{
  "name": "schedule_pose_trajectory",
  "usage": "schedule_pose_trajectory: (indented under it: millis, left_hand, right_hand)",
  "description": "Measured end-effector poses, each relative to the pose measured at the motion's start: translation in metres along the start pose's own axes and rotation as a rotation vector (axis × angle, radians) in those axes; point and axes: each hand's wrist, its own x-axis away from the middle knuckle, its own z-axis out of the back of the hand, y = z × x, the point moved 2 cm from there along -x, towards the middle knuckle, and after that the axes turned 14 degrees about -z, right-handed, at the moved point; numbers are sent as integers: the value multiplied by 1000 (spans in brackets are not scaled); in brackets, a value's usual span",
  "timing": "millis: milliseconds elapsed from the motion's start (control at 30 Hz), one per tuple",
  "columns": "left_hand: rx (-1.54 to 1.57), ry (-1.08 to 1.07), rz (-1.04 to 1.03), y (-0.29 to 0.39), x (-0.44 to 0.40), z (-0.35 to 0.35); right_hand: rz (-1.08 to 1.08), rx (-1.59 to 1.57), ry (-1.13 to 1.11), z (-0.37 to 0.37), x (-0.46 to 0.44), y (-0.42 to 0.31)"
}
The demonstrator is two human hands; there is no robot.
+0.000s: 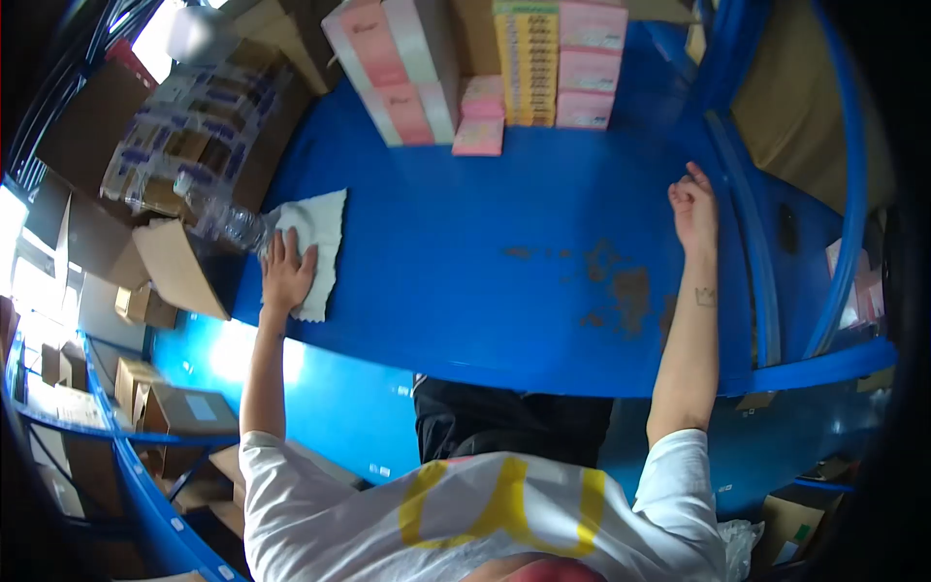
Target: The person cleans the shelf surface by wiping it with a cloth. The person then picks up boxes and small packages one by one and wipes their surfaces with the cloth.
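Head view: down over a blue tabletop (446, 262), with the left hand (287, 278) palm down on a pale cloth (326, 228), fingers straight and slightly parted, flat rather than gripping. Cloth on the left part of the tabletop, near the front edge, jagged along its border. Just beside the left fingertips, a clear plastic bottle (238, 223), cap away from the cloth; hard to tell whether upright or tilted, or whether touched. Well apart, the right hand (692, 201) with fingers loosely curled, near a blue rail (747, 242); cannot tell whether resting or raised, nor whether holding anything small. Nearer the right forearm, brown stains (630, 291) on the surface. Along the back, left to right: tall pink-and-white boxes (393, 73), low pink boxes (479, 136), a column of yellow boxes (529, 68), stacked pink boxes (590, 70). Beyond the bottle, plastic-wrapped cartons (189, 141)
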Motion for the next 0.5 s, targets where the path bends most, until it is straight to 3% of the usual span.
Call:
schedule_pose_trajectory:
  millis: [100,167,267,400,500]
  left_hand:
    - [0,77,46,9,-32,-13]
    - [9,58,180,26,-50,-16]
    - [34,75,127,67,-75,-12]
    - [51,150,-199,146,-68,-17]
    - [94,223,-638,221,-15,1]
  right_hand:
    - [8,0,14,-4,-1,3]
    - [7,-12,32,-3,-1,5]
    - [20,-13,51,-14,11,0]
    - [11,-32,25,-8,7,-3]
    - [-14,-46,19,-9,6,2]
